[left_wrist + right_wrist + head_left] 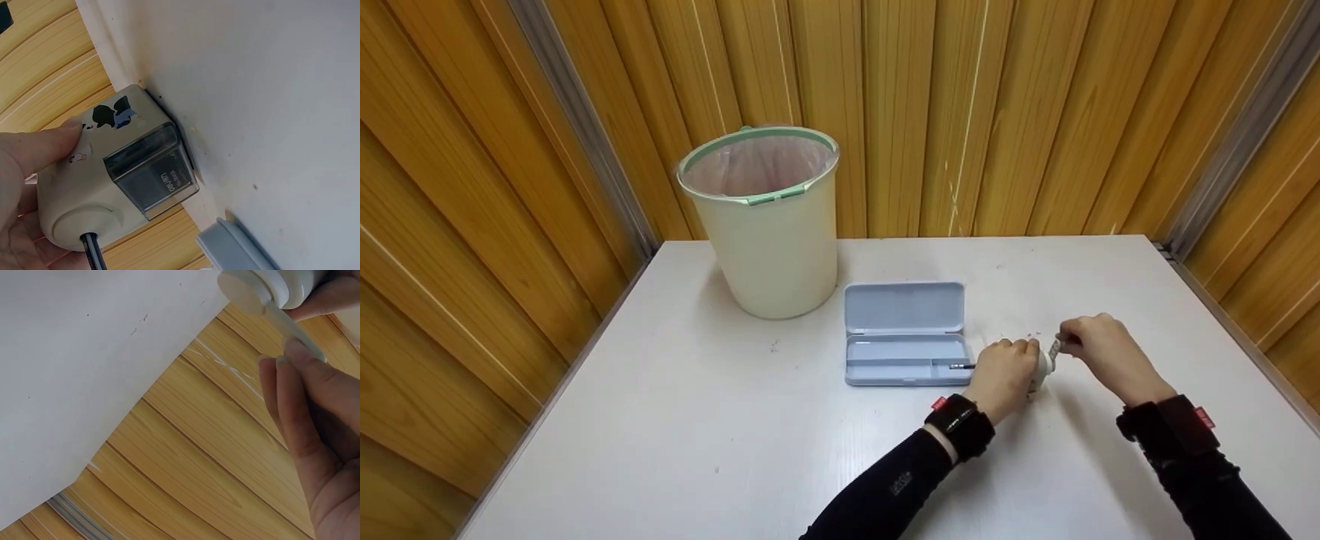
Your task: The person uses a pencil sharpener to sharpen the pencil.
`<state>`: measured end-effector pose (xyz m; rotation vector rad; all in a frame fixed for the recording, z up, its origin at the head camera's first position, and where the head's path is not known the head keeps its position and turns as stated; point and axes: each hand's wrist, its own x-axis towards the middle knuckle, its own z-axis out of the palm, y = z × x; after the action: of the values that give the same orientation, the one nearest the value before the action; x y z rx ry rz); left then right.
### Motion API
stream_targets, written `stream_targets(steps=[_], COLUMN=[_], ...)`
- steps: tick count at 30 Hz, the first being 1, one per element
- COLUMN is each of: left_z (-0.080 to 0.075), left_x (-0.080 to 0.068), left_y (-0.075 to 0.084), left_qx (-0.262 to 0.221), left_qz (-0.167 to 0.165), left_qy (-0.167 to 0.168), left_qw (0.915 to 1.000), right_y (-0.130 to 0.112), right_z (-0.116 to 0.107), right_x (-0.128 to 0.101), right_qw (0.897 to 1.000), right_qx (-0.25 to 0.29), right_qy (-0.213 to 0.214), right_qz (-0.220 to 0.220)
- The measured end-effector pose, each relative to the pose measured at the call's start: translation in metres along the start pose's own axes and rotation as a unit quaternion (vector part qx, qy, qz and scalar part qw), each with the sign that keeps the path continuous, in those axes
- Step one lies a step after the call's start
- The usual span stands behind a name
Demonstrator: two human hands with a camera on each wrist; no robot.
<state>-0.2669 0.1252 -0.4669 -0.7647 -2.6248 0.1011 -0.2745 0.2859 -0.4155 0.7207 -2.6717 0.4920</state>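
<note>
Pencil sharpener [107, 185] gripped by left hand [1006, 375]; right hand [1099, 349] pinching crank [292, 323]

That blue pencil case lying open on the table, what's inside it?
The pencil case shows bare tray compartments; a dark pencil runs over its right edge toward the sharpener. The left hand hides the pencil's far end.

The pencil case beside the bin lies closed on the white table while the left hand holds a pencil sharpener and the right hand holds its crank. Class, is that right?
Not quite. In the head view the pencil case lies open, lid raised, not closed. The rest stands: it sits beside the bin on the white table, the left hand holds the pencil sharpener, and the right hand holds its crank.
</note>
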Motion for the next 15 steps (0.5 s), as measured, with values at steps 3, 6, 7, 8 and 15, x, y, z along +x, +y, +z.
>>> stream_targets(steps=[3, 6, 7, 8, 15], left_z=[0.001, 0.001, 0.002, 0.002, 0.005], left_x=[0.000, 0.000, 0.000, 0.000, 0.000], left_y=[0.000, 0.000, 0.000, 0.000, 0.001], left_qx=[0.003, 0.009, 0.010, 0.010, 0.013], left_qz=[0.003, 0.005, 0.005, 0.006, 0.009], left_qy=[0.005, 0.011, 0.013, 0.014, 0.024], left_qw=[1.0000, 0.9999, 0.9999, 0.9998, 0.9996], right_y=[0.002, 0.002, 0.003, 0.003, 0.010], right_z=[0.001, 0.001, 0.002, 0.002, 0.008], right_x=[0.002, 0.004, 0.006, 0.007, 0.013], right_qw=[1.000, 1.000, 1.000, 1.000, 0.999], right_qx=[-0.001, 0.004, 0.006, 0.008, 0.029], right_qy=[0.000, 0.000, 0.000, 0.000, -0.006], right_qz=[0.004, 0.006, 0.006, 0.007, 0.029])
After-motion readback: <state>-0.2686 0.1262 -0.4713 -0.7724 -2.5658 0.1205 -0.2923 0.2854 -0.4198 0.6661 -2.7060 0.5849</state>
